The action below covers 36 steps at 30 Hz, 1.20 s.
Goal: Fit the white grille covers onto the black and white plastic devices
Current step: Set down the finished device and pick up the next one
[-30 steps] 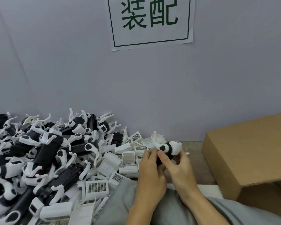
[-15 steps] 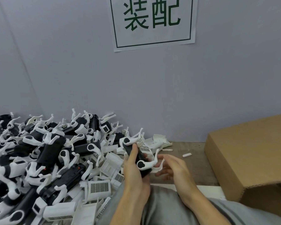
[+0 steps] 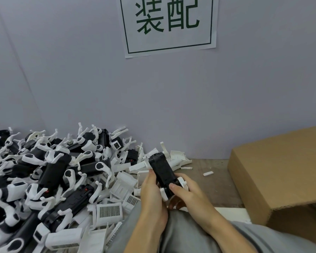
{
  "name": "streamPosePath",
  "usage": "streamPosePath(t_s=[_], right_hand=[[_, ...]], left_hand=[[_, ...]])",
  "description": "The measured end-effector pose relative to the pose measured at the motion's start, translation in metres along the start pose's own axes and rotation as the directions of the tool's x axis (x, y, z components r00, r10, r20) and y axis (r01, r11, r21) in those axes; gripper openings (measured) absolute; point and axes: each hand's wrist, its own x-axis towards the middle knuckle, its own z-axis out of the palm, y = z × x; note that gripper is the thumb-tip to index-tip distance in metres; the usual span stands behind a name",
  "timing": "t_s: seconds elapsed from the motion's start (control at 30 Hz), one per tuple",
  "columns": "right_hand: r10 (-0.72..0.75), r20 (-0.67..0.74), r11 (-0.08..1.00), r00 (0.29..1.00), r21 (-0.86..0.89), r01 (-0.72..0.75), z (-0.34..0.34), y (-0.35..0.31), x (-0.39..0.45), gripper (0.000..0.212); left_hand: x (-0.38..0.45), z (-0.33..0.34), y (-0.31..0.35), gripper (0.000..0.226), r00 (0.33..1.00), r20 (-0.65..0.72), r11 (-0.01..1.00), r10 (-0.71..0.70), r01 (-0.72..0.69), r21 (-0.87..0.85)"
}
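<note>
- Your left hand (image 3: 151, 194) and right hand (image 3: 188, 195) both grip one black plastic device with white end fittings (image 3: 162, 172), fingers curled round it, above your lap.
- The device lies tilted, its far end toward the wall; your right thumb presses its near end.
- A heap of black and white plastic devices (image 3: 49, 172) covers the wooden worktop (image 3: 213, 172) to your left.
- Loose white grille covers (image 3: 109, 210) lie at the heap's near edge.
- A brown cardboard box (image 3: 281, 170) stands at your right.
</note>
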Motion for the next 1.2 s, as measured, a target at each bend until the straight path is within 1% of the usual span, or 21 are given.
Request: streamPosePath(t_s=[0.07, 0.23, 0.43, 0.53, 0.63, 0.83, 1.0, 1.2], right_hand=[[0.005, 0.001, 1.0, 1.0, 0.009, -0.005, 0.0004, 0.0002, 0.0009, 0.017], [0.018, -0.005, 0.999, 1.0, 0.026, -0.018, 0.0012, 0.0001, 0.0028, 0.022], [0.018, 0.023, 0.999, 1.0, 0.039, -0.018, 0.0002, 0.0027, 0.0028, 0.024], [0.018, 0.039, 0.998, 0.999, 0.055, -0.02, 0.0002, 0.0027, 0.0024, 0.038], [0.002, 0.027, 0.999, 1.0, 0.041, -0.003, -0.0003, 0.0042, 0.0034, 0.026], [-0.018, -0.009, 1.0, 1.0, -0.003, 0.018, 0.0015, 0.0017, 0.0008, 0.028], [-0.011, 0.004, 0.999, 1.0, 0.049, 0.01, 0.0019, 0.0006, 0.0008, 0.022], [0.005, 0.007, 0.999, 1.0, 0.051, -0.005, 0.0024, 0.0016, 0.0024, 0.027]], left_hand=[[-0.0015, 0.0014, -0.0012, 0.038, 0.999, 0.034, 0.999, -0.04, 0.039, 0.03], [-0.0027, 0.0066, -0.0034, 0.022, 0.995, 0.019, 0.984, 0.095, -0.097, 0.151], [-0.0002, 0.0037, -0.003, 0.025, 0.996, 0.011, 0.987, 0.083, -0.084, 0.137], [0.0006, 0.0034, -0.0031, 0.024, 0.996, 0.01, 0.989, 0.092, -0.092, 0.115], [0.0016, 0.0032, -0.0041, 0.021, 0.995, 0.012, 0.989, 0.097, -0.097, 0.113], [0.0041, 0.0021, -0.0063, 0.021, 0.995, 0.032, 0.989, 0.099, -0.102, 0.105], [0.0055, 0.0012, -0.008, 0.022, 0.991, 0.039, 0.987, 0.126, -0.129, 0.095], [0.0055, 0.0, -0.0086, 0.022, 0.993, 0.025, 0.989, 0.113, -0.115, 0.096]])
